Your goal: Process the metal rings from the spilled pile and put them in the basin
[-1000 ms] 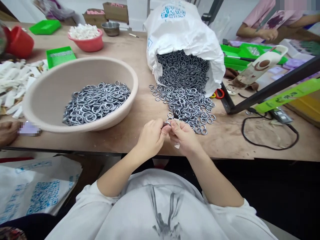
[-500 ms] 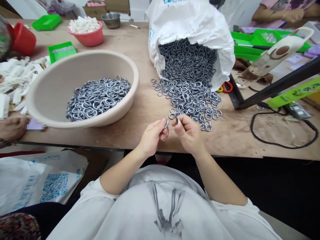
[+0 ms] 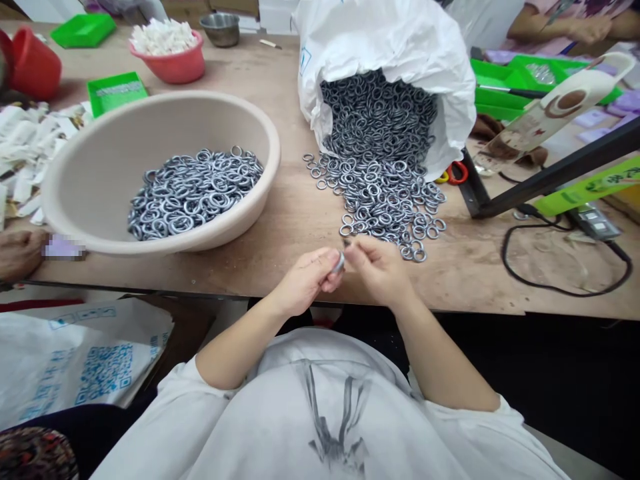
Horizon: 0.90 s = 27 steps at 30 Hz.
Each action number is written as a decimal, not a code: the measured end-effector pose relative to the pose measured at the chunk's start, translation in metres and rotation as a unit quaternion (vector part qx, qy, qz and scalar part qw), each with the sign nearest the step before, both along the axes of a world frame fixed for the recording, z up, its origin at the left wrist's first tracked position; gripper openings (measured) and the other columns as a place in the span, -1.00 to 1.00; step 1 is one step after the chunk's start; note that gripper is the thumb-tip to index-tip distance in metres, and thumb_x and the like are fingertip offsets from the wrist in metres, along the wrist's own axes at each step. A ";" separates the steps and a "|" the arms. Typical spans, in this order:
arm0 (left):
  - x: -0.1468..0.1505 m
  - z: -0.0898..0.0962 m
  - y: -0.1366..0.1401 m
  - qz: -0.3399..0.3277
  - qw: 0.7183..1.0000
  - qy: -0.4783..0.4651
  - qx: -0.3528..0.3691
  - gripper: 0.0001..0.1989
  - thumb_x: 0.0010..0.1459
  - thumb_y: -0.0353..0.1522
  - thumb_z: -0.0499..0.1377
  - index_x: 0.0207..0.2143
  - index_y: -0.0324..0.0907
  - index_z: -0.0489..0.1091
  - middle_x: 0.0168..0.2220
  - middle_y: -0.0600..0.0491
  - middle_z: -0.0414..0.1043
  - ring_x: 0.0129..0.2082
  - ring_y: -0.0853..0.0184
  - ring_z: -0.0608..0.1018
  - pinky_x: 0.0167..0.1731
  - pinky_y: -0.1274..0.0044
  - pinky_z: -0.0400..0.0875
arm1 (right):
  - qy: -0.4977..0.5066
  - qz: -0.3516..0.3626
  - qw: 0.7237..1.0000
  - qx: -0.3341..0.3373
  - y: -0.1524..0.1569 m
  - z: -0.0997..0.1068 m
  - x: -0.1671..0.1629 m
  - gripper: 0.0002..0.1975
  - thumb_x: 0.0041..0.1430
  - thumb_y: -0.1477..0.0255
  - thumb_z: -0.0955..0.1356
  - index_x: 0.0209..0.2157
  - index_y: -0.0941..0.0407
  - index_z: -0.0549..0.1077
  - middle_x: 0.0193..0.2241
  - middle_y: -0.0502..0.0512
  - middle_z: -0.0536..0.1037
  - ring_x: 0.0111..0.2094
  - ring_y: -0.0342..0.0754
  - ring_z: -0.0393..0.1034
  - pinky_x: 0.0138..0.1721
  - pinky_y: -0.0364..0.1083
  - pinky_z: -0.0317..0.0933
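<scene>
Between the thumb and fingers of my left hand [image 3: 311,277] is a grey metal ring [image 3: 339,262], held just above the table's front edge. Close beside it, my right hand [image 3: 379,267] is closed in a pinch. A small dark piece [image 3: 347,245] shows at its fingertips, too small and blurred to name. Loose grey rings [image 3: 375,193] lie just beyond both hands, spilling from the mouth of a white sack [image 3: 385,40]. To the left, a large beige basin [image 3: 165,110] holds a heap of the same rings [image 3: 195,193].
Another person's hand [image 3: 23,253] rests at the left table edge. Behind the basin are a green tray [image 3: 117,93] and a red bowl [image 3: 173,65] of white pieces. On the right stand a black metal frame [image 3: 550,170] and a cable [image 3: 505,250]; red-handled scissors [image 3: 457,173] lie by the sack.
My two hands have come closer together, the left moving slightly right with the ring, the right turning inward over it. The view has shifted a little.
</scene>
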<state>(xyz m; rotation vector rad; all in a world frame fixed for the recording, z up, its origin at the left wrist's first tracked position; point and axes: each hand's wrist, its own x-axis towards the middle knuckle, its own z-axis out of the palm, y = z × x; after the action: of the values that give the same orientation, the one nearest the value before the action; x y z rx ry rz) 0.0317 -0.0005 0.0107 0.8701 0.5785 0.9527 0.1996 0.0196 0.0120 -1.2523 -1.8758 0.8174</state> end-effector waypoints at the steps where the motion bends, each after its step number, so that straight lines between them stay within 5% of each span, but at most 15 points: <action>1: -0.003 0.000 -0.002 -0.017 1.000 0.006 0.012 -0.49 0.20 -0.03 0.23 -0.58 -0.20 0.21 -0.68 0.18 0.13 -0.64 0.51 0.21 -0.56 0.58 0.12 | -0.004 -0.027 1.000 -0.006 0.007 -0.002 0.003 -0.47 0.37 0.01 0.20 -0.50 0.10 0.40 -0.58 -0.02 0.36 -0.51 -0.12 0.22 -0.41 -0.11 0.04; 4: -0.015 -0.003 -0.003 0.009 0.999 0.023 0.022 -0.52 0.22 -0.04 0.23 -0.55 -0.23 0.30 -0.64 0.12 0.27 -0.59 0.48 0.34 -0.46 0.56 0.29 | -0.149 -0.094 0.984 0.016 0.027 -0.004 0.006 -0.61 0.34 0.09 0.27 -0.29 0.10 0.53 -0.42 0.06 0.50 -0.38 -0.04 0.34 -0.37 -0.10 0.05; 8: -0.029 -0.008 0.002 0.100 0.994 0.033 -0.020 -0.64 0.12 -0.12 0.35 -0.40 -0.27 0.48 -0.43 0.00 0.52 -0.42 0.40 0.55 -0.31 0.55 0.45 | -0.388 -0.101 0.916 0.015 0.041 -0.003 -0.004 -0.70 0.26 0.19 0.37 -0.09 0.08 0.55 -0.17 0.20 0.54 -0.30 0.05 0.40 -0.41 -0.08 -0.02; 11: -0.034 -0.010 0.007 0.127 0.990 0.022 -0.059 -0.69 0.06 -0.24 0.39 -0.20 -0.25 0.55 -0.28 -0.04 0.59 -0.36 0.39 0.60 -0.24 0.54 0.51 | -0.412 -0.099 0.906 0.003 0.045 -0.004 -0.007 -0.75 0.32 0.30 0.31 -0.11 0.10 0.56 -0.15 0.24 0.53 -0.34 0.03 0.39 -0.43 -0.07 -0.03; 13: -0.034 -0.011 0.009 0.137 0.986 0.016 -0.095 -0.70 0.00 -0.35 0.38 -0.17 -0.25 0.55 -0.25 -0.01 0.57 -0.38 0.41 0.60 -0.26 0.54 0.54 | -0.326 -0.101 0.940 0.005 0.045 -0.005 -0.005 -0.79 0.32 0.32 0.31 -0.23 0.11 0.56 -0.24 0.20 0.51 -0.35 0.00 0.37 -0.42 -0.07 0.02; 16: -0.029 -0.013 0.011 0.128 0.982 0.000 -0.136 -0.77 -0.02 -0.35 0.34 -0.28 -0.29 0.52 -0.32 0.03 0.50 -0.43 0.42 0.56 -0.36 0.53 0.56 | -0.038 -0.059 0.997 -0.040 0.034 -0.004 -0.003 -0.69 0.32 0.18 0.31 -0.38 0.10 0.48 -0.46 0.05 0.42 -0.44 -0.07 0.30 -0.43 -0.10 0.11; 20: -0.013 -0.013 0.009 0.042 0.989 -0.001 -0.144 -0.53 0.09 -0.01 0.30 -0.31 -0.28 0.47 -0.42 0.07 0.39 -0.53 0.46 0.45 -0.50 0.55 0.50 | 0.266 0.033 0.948 -0.172 0.008 -0.003 -0.015 -0.62 0.18 0.02 0.41 -0.38 0.07 0.44 -0.58 -0.08 0.35 -0.58 -0.16 0.23 -0.56 -0.14 0.18; 24: 0.001 -0.011 0.005 0.009 0.992 -0.010 -0.125 -0.42 0.01 0.11 0.31 -0.44 -0.26 0.37 -0.49 0.13 0.29 -0.60 0.53 0.34 -0.53 0.61 0.39 | 0.343 0.038 0.913 -0.217 -0.006 -0.009 -0.027 -0.62 0.13 0.03 0.45 -0.33 0.05 0.42 -0.61 -0.12 0.37 -0.61 -0.13 0.30 -0.61 -0.12 0.26; 27: 0.005 -0.009 0.002 0.064 0.991 -0.026 -0.113 -0.47 0.01 0.05 0.36 -0.46 -0.24 0.32 -0.53 0.18 0.20 -0.60 0.56 0.28 -0.54 0.64 0.31 | 0.287 -0.001 0.951 -0.119 -0.007 -0.012 -0.026 -0.63 0.14 0.03 0.45 -0.28 0.06 0.51 -0.48 -0.01 0.50 -0.44 -0.09 0.42 -0.40 -0.06 0.38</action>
<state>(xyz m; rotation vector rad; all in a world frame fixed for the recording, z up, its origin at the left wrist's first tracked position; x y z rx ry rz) 0.0371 0.0015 0.0017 0.6103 0.6890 1.0011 0.1737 0.0123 0.0001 -1.0061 -1.3325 1.2785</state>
